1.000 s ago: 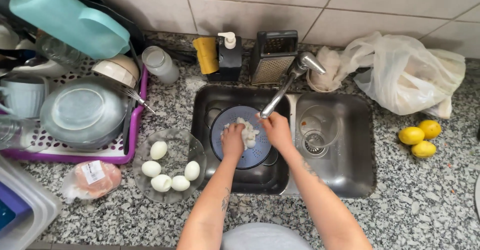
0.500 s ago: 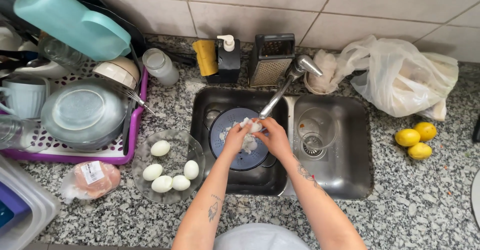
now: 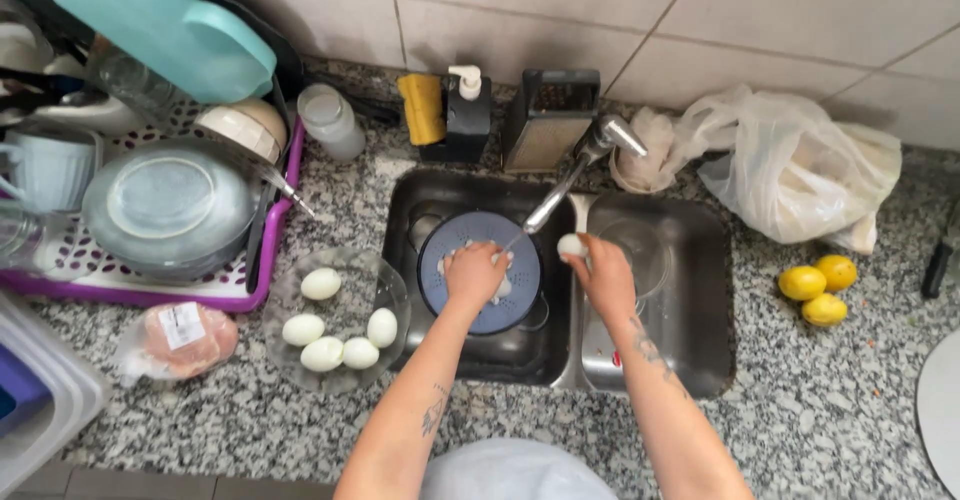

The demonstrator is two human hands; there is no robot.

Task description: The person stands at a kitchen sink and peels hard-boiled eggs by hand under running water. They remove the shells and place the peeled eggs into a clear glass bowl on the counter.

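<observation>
Holding a peeled white egg (image 3: 571, 246) over the steel sink's (image 3: 700, 360) divider, the right hand (image 3: 605, 278) could drop it; the left hand (image 3: 474, 272) seemingly presses shell bits in the round blue colander (image 3: 450, 250).

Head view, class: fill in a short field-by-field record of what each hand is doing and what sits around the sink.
left hand: resting in the blue colander, over egg bits
right hand: holding a peeled egg near the tap
glass bowl: five peeled eggs, left of the sink
lemons: three, on the counter at right
</observation>
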